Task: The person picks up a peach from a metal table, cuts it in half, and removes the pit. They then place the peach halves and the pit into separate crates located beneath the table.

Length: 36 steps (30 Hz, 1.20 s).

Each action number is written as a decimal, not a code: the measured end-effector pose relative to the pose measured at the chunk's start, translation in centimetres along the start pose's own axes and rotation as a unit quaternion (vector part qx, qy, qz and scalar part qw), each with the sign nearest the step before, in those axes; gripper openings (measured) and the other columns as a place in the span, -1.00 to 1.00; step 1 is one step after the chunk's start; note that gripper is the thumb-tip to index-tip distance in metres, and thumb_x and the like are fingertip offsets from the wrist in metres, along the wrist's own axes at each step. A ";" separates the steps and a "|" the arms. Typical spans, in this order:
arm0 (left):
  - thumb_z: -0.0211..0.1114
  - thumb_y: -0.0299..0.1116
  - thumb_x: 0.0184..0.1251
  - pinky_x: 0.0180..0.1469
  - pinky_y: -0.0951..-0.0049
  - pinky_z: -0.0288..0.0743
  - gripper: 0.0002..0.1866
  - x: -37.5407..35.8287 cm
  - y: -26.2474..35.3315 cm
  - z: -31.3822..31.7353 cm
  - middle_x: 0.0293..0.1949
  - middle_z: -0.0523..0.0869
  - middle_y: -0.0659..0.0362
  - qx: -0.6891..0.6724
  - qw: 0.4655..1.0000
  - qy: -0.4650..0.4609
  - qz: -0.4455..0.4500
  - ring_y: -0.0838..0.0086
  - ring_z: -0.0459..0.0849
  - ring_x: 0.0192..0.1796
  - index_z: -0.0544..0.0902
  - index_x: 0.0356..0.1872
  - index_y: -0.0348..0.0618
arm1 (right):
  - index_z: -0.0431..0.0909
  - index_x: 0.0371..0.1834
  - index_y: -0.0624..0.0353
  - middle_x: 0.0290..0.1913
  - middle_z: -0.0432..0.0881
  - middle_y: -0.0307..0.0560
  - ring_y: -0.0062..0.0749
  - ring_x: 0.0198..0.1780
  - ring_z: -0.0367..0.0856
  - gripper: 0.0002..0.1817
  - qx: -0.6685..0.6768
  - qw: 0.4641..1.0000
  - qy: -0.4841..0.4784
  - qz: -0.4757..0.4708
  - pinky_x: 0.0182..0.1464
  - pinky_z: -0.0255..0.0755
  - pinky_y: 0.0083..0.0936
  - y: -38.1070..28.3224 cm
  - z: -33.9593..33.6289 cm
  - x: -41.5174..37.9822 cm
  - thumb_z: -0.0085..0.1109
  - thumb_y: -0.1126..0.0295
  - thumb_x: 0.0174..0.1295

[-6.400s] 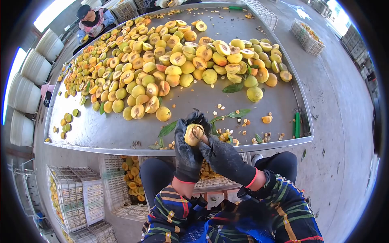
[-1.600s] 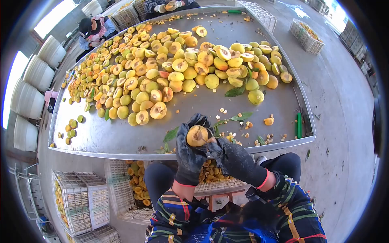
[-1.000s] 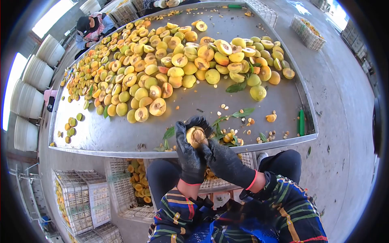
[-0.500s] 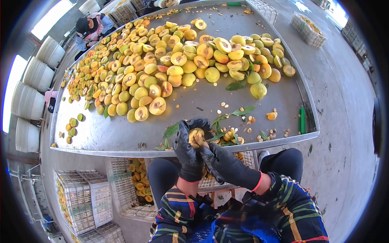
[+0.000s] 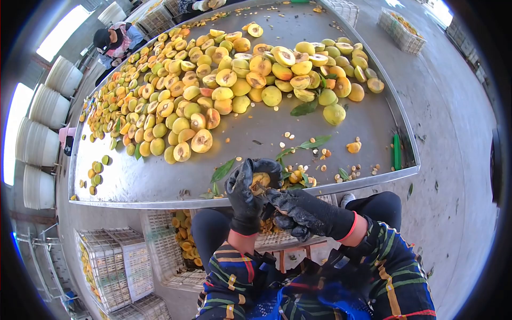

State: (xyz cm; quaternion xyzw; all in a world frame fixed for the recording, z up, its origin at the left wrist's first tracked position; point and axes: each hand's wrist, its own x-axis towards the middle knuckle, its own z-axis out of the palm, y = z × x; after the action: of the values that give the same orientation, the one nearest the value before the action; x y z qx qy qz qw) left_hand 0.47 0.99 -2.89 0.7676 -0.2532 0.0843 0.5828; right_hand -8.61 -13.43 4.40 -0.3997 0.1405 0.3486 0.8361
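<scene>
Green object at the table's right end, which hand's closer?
Right: the right hand is left of the green object, nearer the body; the left hand is farther left, holding fruit.

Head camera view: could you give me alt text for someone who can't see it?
A black-gloved left hand cups a piece of yellow fruit, the gloved right hand close against it, at the near edge of a metal table heaped with halved fruit. Slatted crates stand below; a co-worker is at the upper left.
</scene>
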 end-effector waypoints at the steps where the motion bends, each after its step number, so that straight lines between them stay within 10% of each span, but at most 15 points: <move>1: -0.22 -0.08 0.55 -0.39 0.42 0.56 -0.42 0.7 1.6 -0.1 -0.45 0.69 0.01 -0.110 0.990 -0.031 -0.078 0.37 0.64 -0.50 0.61 -0.34 -0.40 | 0.50 -0.13 -0.03 -0.62 0.30 -0.40 -0.75 -0.68 0.26 -0.71 -0.020 1.000 0.002 0.007 -0.70 0.11 -0.71 0.2 -0.3 0.1 -0.13 0.06 0.46; 5: -0.19 -0.10 0.55 -0.36 0.40 0.59 -0.44 1.2 2.1 -0.3 -0.45 0.69 0.00 -0.306 0.913 -0.094 -0.255 0.35 0.65 -0.48 0.61 -0.35 -0.40 | 0.53 -0.12 0.07 -0.58 0.42 -0.34 -0.68 -0.62 0.34 -0.72 -0.170 0.975 0.033 -0.138 -0.61 0.23 -0.64 2.0 -1.7 1.1 -0.08 0.13 0.46; 7: -0.18 -0.12 0.55 -0.35 0.41 0.60 -0.46 1.4 3.5 0.0 -0.44 0.70 0.00 -0.361 0.879 -0.066 -0.302 0.36 0.66 -0.47 0.62 -0.35 -0.40 | 0.35 0.21 0.42 -0.14 0.56 0.10 -0.29 -0.21 0.54 -0.52 -0.548 0.811 0.029 -0.206 -0.19 0.44 -0.48 2.2 -2.5 1.0 -0.07 0.50 0.17; 8: -0.17 -0.14 0.55 -0.33 0.41 0.61 -0.47 1.5 4.0 0.1 -0.43 0.70 0.01 -0.415 0.840 -0.038 -0.348 0.37 0.67 -0.46 0.62 -0.35 -0.40 | 0.35 0.21 0.42 -0.14 0.56 0.10 -0.29 -0.21 0.54 -0.52 -0.547 0.811 0.029 -0.205 -0.19 0.44 -0.48 2.7 -2.7 1.3 -0.07 0.50 0.17; 10: -0.17 -0.14 0.56 -0.32 0.42 0.61 -0.47 0.8 2.3 0.5 -0.43 0.71 0.02 -0.280 0.932 -0.029 -0.230 0.38 0.68 -0.44 0.63 -0.35 -0.40 | 0.35 0.19 0.46 -0.05 0.57 0.13 -0.22 -0.19 0.54 -0.52 -0.654 0.712 0.085 -0.240 -0.12 0.44 -0.44 4.0 -3.0 2.3 -0.09 0.47 0.18; 11: -0.17 -0.15 0.56 -0.30 0.43 0.62 -0.47 0.3 1.5 0.5 -0.43 0.72 0.04 -0.134 0.985 -0.018 -0.102 0.40 0.69 -0.43 0.63 -0.35 -0.40 | 0.35 0.19 0.46 -0.05 0.57 0.13 -0.22 -0.19 0.54 -0.52 -0.654 0.712 0.085 -0.239 -0.12 0.44 -0.44 4.5 -3.1 2.6 -0.09 0.47 0.18; 14: 0.00 -0.33 0.47 -0.16 0.42 0.62 -0.68 0.4 2.3 -0.1 -0.32 0.74 0.06 -0.271 0.945 -0.043 -0.179 0.38 0.74 -0.29 0.65 -0.21 -0.39 | 0.52 -0.13 0.30 -0.41 0.61 -0.20 -0.40 -0.44 0.48 -0.74 -0.504 0.743 0.115 -0.425 -0.35 0.40 -0.45 4.7 -2.9 2.7 0.00 0.29 0.41; 16: 0.01 -0.35 0.45 -0.16 0.43 0.62 -0.70 0.7 3.0 -0.1 -0.32 0.75 0.07 -0.285 0.941 -0.046 -0.177 0.38 0.74 -0.30 0.65 -0.20 -0.37 | 0.52 -0.15 0.30 -0.42 0.61 -0.19 -0.36 -0.44 0.48 -0.79 -0.224 0.929 0.011 -0.295 -0.35 0.40 -0.44 4.1 -2.2 2.2 0.03 0.34 0.38; 20: 0.06 -0.36 0.42 -0.15 0.43 0.62 -0.74 -0.4 -0.8 0.1 -0.31 0.75 0.06 -0.058 0.993 -0.054 -0.083 0.39 0.74 -0.29 0.66 -0.22 -0.35 | 0.53 -0.21 0.26 -0.43 0.60 -0.25 -0.42 -0.47 0.47 -0.81 -0.453 0.751 0.115 -0.466 -0.41 0.37 -0.44 5.6 -3.0 3.4 0.05 0.34 0.37; 24: 0.10 -0.36 0.38 -0.13 0.40 0.62 -0.75 0.5 2.0 0.1 -0.31 0.75 0.07 -0.265 0.945 -0.076 -0.176 0.35 0.74 -0.28 0.65 -0.20 -0.35 | 0.54 -0.20 0.21 -0.44 0.58 -0.25 -0.51 -0.51 0.45 -0.80 -0.525 0.790 0.170 -0.268 -0.43 0.35 -0.45 3.4 -2.1 1.5 0.04 0.30 0.38; 27: 0.12 -0.34 0.35 -0.12 0.41 0.62 -0.75 0.5 2.1 -0.2 -0.29 0.75 0.07 -0.146 0.983 -0.106 -0.029 0.35 0.74 -0.27 0.65 -0.20 -0.34 | 0.56 -0.16 0.17 -0.48 0.54 -0.27 -0.53 -0.55 0.44 -0.79 -0.428 0.862 0.129 -0.237 -0.47 0.34 -0.46 4.3 -3.0 2.5 0.04 0.26 0.39; 29: 0.11 -0.33 0.36 -0.13 0.39 0.62 -0.73 0.6 3.1 -0.3 -0.28 0.75 0.06 -0.359 0.909 -0.108 -0.183 0.36 0.74 -0.27 0.65 -0.22 -0.36 | 0.56 -0.13 0.14 -0.51 0.51 -0.30 -0.56 -0.58 0.43 -0.78 -0.375 0.885 0.110 -0.254 -0.51 0.32 -0.47 4.8 -3.6 2.6 0.04 0.24 0.39; 30: 0.11 -0.33 0.36 -0.13 0.39 0.62 -0.73 0.5 2.8 -0.2 -0.28 0.75 0.06 -0.359 0.909 -0.110 -0.184 0.36 0.74 -0.27 0.65 -0.22 -0.36 | 0.55 -0.07 0.08 -0.53 0.45 -0.34 -0.59 -0.60 0.39 -0.79 -0.075 0.992 0.048 -0.089 -0.57 0.27 -0.53 3.3 -2.6 1.2 0.00 0.24 0.41; 31: 0.02 -0.26 0.44 -0.20 0.40 0.63 -0.64 0.4 2.3 0.0 -0.34 0.74 0.04 -0.246 0.954 -0.108 -0.132 0.37 0.73 -0.33 0.63 -0.28 -0.40 | 0.54 -0.02 0.02 -0.55 0.40 -0.39 -0.63 -0.62 0.36 -0.78 0.236 0.968 -0.021 0.086 -0.63 0.22 -0.59 2.2 -1.7 0.2 -0.04 0.23 0.43; 36: -0.08 -0.18 0.50 -0.30 0.41 0.63 -0.52 0.5 3.9 0.3 -0.38 0.73 0.00 -0.252 0.959 -0.082 -0.105 0.35 0.72 -0.40 0.62 -0.33 -0.45 | 0.44 0.09 0.06 -0.49 0.39 -0.37 -0.74 -0.60 0.33 -0.75 0.107 0.992 -0.062 -0.013 -0.66 0.14 -0.76 1.5 -1.2 -1.0 -0.13 0.33 0.44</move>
State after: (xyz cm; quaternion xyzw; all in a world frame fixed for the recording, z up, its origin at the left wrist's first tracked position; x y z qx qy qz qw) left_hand -1.00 -0.19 0.54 0.6226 -0.2310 -0.1073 0.7399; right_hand -10.30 -14.14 3.29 -0.2872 0.1201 0.3447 0.8856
